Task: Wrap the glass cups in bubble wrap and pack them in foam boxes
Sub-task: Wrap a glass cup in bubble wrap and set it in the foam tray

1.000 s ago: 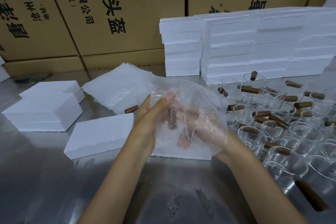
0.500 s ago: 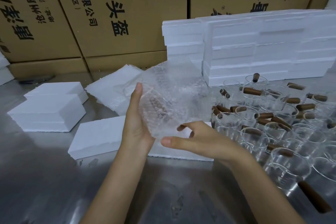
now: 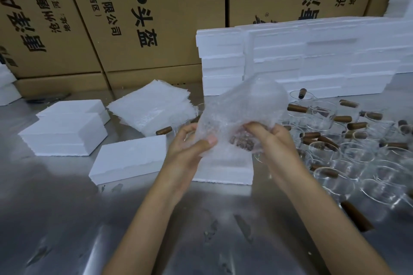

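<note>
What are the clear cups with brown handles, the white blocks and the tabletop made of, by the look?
Clear cups with brown handles: see-through with bright rims, likely glass; handles matte brown, probably wood.
White blocks: matte white with rough, crumbly edges, looks like expanded foam.
Tabletop: grey with blurred reflections and scuffs, likely brushed stainless steel.
Both hands, left hand and right hand, grip a translucent bubbled sheet, apparently plastic bubble wrap.

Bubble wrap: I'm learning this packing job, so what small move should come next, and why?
Probably fold the loose upper flap of the bubble wrap down over the cup. Both hands, left hand and right hand, grip only its lower part, and the top stands open.
</note>
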Available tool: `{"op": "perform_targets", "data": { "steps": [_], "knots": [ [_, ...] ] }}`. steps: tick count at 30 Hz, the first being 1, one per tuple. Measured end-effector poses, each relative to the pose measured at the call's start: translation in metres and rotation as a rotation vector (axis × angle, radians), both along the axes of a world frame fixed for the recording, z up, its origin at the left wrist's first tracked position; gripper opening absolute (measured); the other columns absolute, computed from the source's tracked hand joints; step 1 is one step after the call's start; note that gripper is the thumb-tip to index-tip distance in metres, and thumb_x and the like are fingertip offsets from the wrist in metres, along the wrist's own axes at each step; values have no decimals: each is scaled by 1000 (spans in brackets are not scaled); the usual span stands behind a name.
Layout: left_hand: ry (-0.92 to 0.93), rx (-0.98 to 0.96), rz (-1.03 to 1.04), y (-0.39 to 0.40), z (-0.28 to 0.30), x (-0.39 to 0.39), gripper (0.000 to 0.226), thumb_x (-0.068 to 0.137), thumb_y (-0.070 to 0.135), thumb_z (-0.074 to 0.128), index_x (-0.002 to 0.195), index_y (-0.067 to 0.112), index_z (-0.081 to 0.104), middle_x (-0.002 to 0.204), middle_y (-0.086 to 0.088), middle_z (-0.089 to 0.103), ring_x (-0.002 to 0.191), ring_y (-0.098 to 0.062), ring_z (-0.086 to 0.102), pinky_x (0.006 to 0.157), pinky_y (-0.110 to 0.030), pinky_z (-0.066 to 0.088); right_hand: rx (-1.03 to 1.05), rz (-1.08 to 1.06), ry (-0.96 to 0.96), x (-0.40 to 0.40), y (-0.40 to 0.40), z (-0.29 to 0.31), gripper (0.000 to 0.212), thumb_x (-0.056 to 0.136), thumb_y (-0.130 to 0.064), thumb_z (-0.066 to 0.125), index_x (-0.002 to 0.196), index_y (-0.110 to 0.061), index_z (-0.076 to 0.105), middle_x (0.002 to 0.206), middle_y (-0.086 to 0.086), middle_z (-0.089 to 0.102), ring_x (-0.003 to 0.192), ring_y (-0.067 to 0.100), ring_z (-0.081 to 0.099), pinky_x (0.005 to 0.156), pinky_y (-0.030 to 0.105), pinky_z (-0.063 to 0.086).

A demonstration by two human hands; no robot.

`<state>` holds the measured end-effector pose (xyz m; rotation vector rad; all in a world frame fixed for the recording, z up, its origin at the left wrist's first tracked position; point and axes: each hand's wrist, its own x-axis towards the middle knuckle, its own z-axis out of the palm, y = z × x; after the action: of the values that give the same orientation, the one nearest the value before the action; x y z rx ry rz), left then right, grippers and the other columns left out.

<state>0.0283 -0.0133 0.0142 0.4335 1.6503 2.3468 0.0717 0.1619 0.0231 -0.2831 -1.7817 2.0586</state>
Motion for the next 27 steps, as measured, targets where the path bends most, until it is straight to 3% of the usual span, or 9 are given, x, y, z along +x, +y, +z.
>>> {"op": "perform_targets", "data": {
  "steps": [3,6,10,12,15,19,22,24,27],
  "knots": [
    [156,-270,-58,-9,-4,16,69,57,35,89,116,48,56,116,14,71,106,-9,68,81,-23,55,93,4,-35,15,9,-4,7,87,-23,70,93,-20,68,74,-22,72,67,-11,65,61,16,46],
    [285,-510,-87,-12,-9,28,67,55,45,89,109,62,54,117,26,65,107,-3,65,82,-21,56,200,49,-41,26,15,-12,11,87,-10,69,85,-20,70,72,-15,73,64,-3,68,55,8,47],
    [449,-764,-107,-13,-25,38,62,69,42,86,120,51,53,120,28,60,106,2,58,87,-26,52,360,86,-126,37,15,-24,21,83,0,69,100,-11,74,87,5,76,82,24,73,76,43,61],
    [458,-834,-124,-12,-29,42,58,70,48,84,119,52,52,119,30,58,102,6,56,82,-22,52,432,97,-108,40,14,-30,22,79,3,70,92,-14,75,83,5,75,80,25,73,74,44,61],
    [444,-756,-131,-7,-32,44,45,72,58,77,113,49,61,118,31,58,103,7,56,78,-10,48,537,113,-43,42,12,-33,29,77,1,76,78,-28,72,77,-11,74,79,18,70,65,25,59],
    [431,-654,111,6,-36,40,15,85,15,74,100,19,74,107,9,62,94,-3,58,75,-13,45,651,79,-15,38,12,-36,24,74,-9,80,88,-18,63,86,-1,70,83,26,63,70,36,52],
    [396,-659,122,16,-32,39,28,82,4,75,102,23,67,99,7,62,81,-6,57,67,-16,48,780,77,99,37,8,-37,28,74,-3,71,83,-23,53,76,-10,58,68,7,51,60,25,39],
    [388,-649,63,20,-29,38,40,80,-2,70,105,27,60,98,6,60,75,-2,53,63,-15,46,862,92,142,37,5,-37,25,74,-1,66,84,-22,56,80,-11,55,77,9,52,67,27,40],
    [424,-707,80,26,-29,36,24,79,-6,62,91,14,64,93,-7,52,73,-7,49,66,-22,39,930,132,103,40,3,-36,16,74,-22,59,86,-32,56,89,-14,52,93,11,50,76,25,38]
  ]
}}
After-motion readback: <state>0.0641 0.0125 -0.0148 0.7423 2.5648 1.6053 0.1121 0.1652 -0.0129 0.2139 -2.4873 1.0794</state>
